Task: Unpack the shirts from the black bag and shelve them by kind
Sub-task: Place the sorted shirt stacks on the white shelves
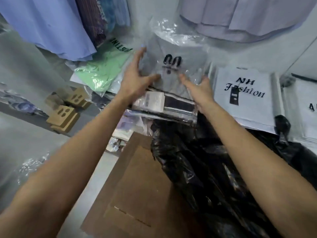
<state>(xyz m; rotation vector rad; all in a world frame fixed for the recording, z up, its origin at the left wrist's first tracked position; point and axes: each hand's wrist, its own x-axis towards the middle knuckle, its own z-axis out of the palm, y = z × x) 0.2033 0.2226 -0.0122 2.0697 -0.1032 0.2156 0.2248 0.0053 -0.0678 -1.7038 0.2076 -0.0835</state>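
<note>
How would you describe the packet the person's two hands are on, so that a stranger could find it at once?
Start at the crumpled black bag low in the picture and follow both forearms up to the shelf. Between the left hand and the right hand lies a grey shirt packet in clear plastic. Unlike the green packet to its left and the white "NH Fashion" packet to its right, it bears a dark double-U logo.

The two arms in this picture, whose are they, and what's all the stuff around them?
They belong to a person wearing a camera on their head, so you see what they see, looking down. The left hand and right hand hold the sides of a grey folded shirt in a clear plastic wrapper, placing it on a pile. Beside it lie a green wrapped shirt and a white wrapped shirt printed "NH Fashion". Below is the crinkly black plastic bag the shirts came in, and a flat brown cardboard sheet.
</note>
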